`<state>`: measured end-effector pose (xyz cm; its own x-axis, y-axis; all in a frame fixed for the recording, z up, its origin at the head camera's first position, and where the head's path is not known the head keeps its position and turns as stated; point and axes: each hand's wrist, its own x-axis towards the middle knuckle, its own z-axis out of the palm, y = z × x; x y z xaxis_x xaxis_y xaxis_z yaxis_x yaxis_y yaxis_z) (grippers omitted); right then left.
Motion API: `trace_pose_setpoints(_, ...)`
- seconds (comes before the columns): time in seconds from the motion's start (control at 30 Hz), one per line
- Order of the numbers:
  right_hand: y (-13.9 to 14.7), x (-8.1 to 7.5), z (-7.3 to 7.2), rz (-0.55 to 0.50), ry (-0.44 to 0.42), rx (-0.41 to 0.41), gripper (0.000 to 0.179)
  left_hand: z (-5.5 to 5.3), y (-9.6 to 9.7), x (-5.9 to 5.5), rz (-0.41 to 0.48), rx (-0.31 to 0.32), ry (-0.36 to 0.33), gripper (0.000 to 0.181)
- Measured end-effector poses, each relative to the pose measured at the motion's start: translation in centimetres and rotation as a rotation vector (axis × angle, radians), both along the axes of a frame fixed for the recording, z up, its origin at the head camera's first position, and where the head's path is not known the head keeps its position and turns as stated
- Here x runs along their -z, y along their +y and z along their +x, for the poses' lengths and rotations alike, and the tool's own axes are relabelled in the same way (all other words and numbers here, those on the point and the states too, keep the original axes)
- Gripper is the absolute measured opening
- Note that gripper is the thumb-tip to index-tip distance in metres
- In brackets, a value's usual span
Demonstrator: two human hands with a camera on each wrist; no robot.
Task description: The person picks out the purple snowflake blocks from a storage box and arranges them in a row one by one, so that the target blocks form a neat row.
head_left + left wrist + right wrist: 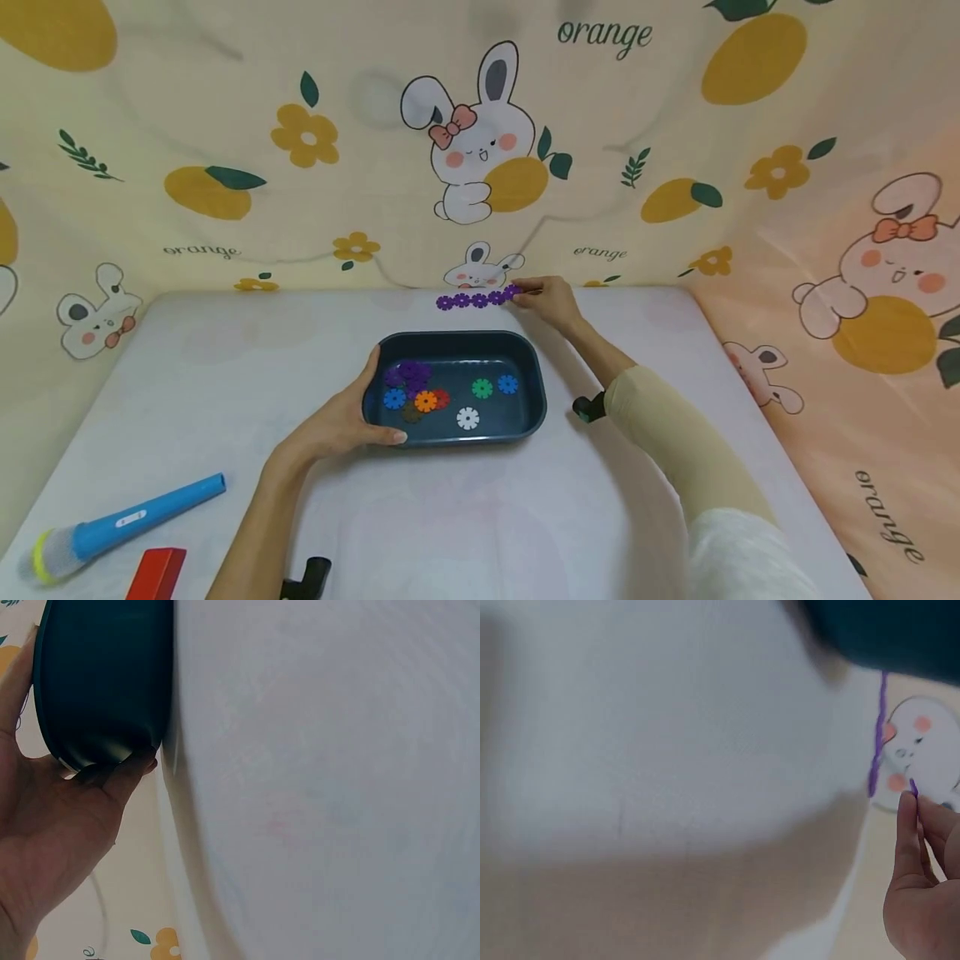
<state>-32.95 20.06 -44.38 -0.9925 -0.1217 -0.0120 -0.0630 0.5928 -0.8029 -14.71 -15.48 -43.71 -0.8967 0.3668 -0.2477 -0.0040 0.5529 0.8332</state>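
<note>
Left hand (341, 425), head view: it grips the dark tray (517, 421) at its 9 o'clock end, probably to steady it; a purple pile (412, 375) lies inside toward 10 o'clock. Right hand (551, 302), between 1 and 2 o'clock from the tray, pinches a purple disc (513, 291) near a notched purple row (471, 301) at 12 o'clock. Left wrist view: fingers meet the tray's smooth, rounded wall. Right wrist view: fingertips hold the thin disc edge-on, the row apart at 11 o'clock, presumably for fine alignment
</note>
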Motion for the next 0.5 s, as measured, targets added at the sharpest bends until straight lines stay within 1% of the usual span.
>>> trace_pose_setpoints(0.1, 0.2, 1.0, -0.8, 0.018, 0.001, 0.036, 0.033, -0.1, 0.0, 0.0, -0.004, -0.001, 0.003, 0.132)
trace_pose_setpoints(0.23, 0.3, 1.8, -1.4, 0.043, -0.02, 0.07, 0.031, -0.1, 0.0, 0.0, -0.01, -0.002, -0.013, 0.132)
trace_pose_setpoints(0.27, 0.3, 1.9, -1.4, 0.03, -0.032, 0.074, 0.031, -0.1, 0.0, 0.0, -0.009, -0.003, -0.015, 0.132)
trace_pose_setpoints(0.47, 0.1, 2.1, -1.6, -0.131, -0.09, 0.089, 0.028, -0.1, 0.0, 0.0, -0.01, -0.006, -0.003, 0.132)
trace_pose_setpoints(0.5, 0.2, 2.0, -1.6, -0.14, -0.096, 0.094, 0.028, -0.1, -0.1, 0.0, -0.011, -0.006, -0.004, 0.132)
